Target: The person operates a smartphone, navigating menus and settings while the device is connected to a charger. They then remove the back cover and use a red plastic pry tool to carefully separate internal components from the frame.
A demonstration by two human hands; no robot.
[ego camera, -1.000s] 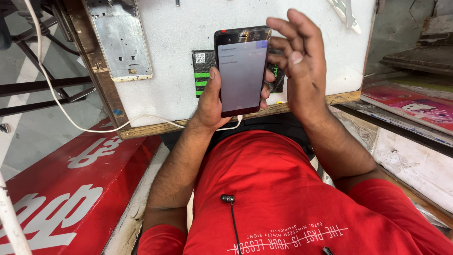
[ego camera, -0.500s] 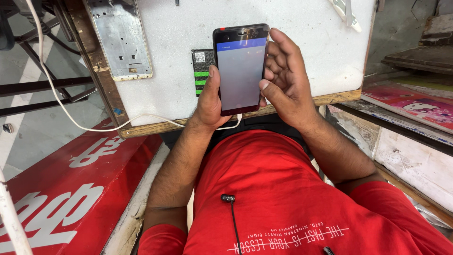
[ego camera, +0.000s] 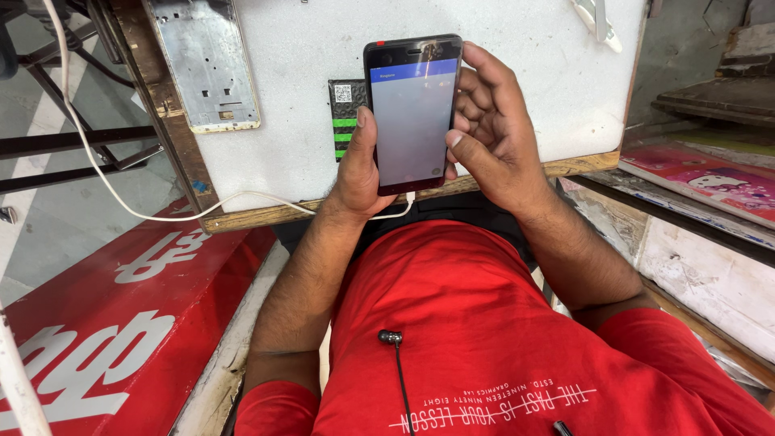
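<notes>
A black smartphone [ego camera: 413, 113] with a lit grey screen and a blue top bar is held upright above the edge of a white worktop [ego camera: 517, 73]. My left hand [ego camera: 359, 173] grips its lower left side, thumb along the edge. My right hand [ego camera: 488, 133] wraps its right side, with fingers behind the phone and the thumb at the lower right edge of the screen. A white cable [ego camera: 242, 200] is plugged into the phone's bottom and trails off to the left across the worktop.
A bare metal phone frame [ego camera: 208, 64] lies on the worktop at the left. A small black part with green stripes [ego camera: 345, 117] sits behind the phone. A red signboard [ego camera: 105, 323] lies at lower left, colourful printed sheets [ego camera: 718, 182] at right. An earphone [ego camera: 391, 337] hangs on my red shirt.
My right hand, first open and lifted off to the phone's right, has closed onto its right side. The screen now shows a blue top bar. My left hand has kept its grip.
</notes>
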